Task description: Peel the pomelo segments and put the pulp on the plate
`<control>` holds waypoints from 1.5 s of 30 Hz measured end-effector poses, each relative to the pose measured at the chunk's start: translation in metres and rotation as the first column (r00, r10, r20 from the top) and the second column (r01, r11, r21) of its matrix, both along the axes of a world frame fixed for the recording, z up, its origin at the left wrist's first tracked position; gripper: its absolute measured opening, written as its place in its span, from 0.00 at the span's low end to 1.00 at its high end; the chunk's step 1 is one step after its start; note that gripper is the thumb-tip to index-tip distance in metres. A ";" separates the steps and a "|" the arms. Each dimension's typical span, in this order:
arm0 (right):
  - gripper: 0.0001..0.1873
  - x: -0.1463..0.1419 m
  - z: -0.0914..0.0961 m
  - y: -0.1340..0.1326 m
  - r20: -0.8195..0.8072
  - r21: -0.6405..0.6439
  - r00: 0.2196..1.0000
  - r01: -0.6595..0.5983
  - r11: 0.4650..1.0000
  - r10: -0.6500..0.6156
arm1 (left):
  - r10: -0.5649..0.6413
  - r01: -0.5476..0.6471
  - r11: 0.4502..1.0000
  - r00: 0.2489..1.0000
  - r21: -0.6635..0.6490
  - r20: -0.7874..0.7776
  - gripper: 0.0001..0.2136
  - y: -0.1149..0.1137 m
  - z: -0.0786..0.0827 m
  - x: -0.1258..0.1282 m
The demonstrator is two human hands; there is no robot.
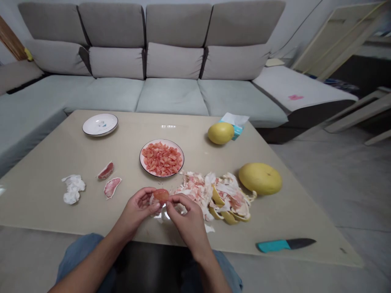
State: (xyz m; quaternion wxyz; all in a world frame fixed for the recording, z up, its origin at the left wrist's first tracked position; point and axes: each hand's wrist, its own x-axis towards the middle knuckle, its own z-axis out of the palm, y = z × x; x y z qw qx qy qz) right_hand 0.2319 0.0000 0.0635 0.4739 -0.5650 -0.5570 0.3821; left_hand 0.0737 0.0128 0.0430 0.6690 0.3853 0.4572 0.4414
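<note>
Blue denim legwear (80, 250) is worn, and both forearms (102, 252) are bare.

No text, label, brand, number or sign can be read. On the plate (91, 124) well beyond the left hand (137, 207) and to its left, small bluish marks are too tiny to make out. Any print on the blue packet (237, 132), well beyond the right hand (189, 221) and to its right, is too small to tell. Farther off on that side, the pink patch (295, 97) on the sofa's arm (317, 89) shows no legible lettering.
</note>
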 end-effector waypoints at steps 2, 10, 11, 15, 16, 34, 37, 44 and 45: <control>0.05 0.001 -0.001 0.000 0.004 0.009 1.000 0.003 1.000 -0.003 | -0.012 0.012 1.000 1.000 0.002 0.000 0.17 0.000 0.000 0.000; 0.04 0.001 0.000 -0.001 -0.014 -0.019 1.000 -0.022 1.000 0.021 | -0.005 0.005 1.000 1.000 0.016 -0.022 0.17 0.000 -0.001 0.000; 0.04 0.001 -0.001 -0.001 -0.013 -0.020 1.000 -0.017 1.000 0.017 | 0.000 0.001 1.000 0.999 0.025 -0.035 0.17 0.000 -0.001 0.000; 0.05 0.000 -0.002 0.000 0.003 -0.017 1.000 -0.013 1.000 0.013 | 0.036 -0.031 0.998 0.994 0.057 -0.099 0.16 0.000 -0.004 0.000; 0.05 0.000 -0.002 0.000 0.009 -0.012 1.000 -0.013 1.000 0.013 | 0.044 -0.037 0.997 0.993 0.065 -0.113 0.16 0.000 -0.004 0.000; 0.06 0.001 0.004 -0.001 -0.033 -0.045 0.999 0.024 0.999 -0.026 | -0.117 0.140 0.981 0.979 -0.131 0.167 0.16 -0.003 0.007 0.002; 0.06 0.001 0.004 -0.001 -0.049 -0.063 0.999 0.014 0.998 -0.017 | -0.089 0.097 0.992 0.991 -0.076 0.100 0.17 -0.002 0.005 0.003; 0.06 0.002 0.001 0.000 -0.037 -0.078 0.999 -0.013 0.997 0.010 | 0.043 -0.036 0.998 0.991 0.058 -0.127 0.16 -0.003 0.002 0.006; 0.06 0.002 0.001 0.000 -0.029 -0.074 1.000 -0.010 0.997 0.007 | 0.055 -0.046 0.997 0.987 0.060 -0.152 0.16 -0.003 0.002 0.006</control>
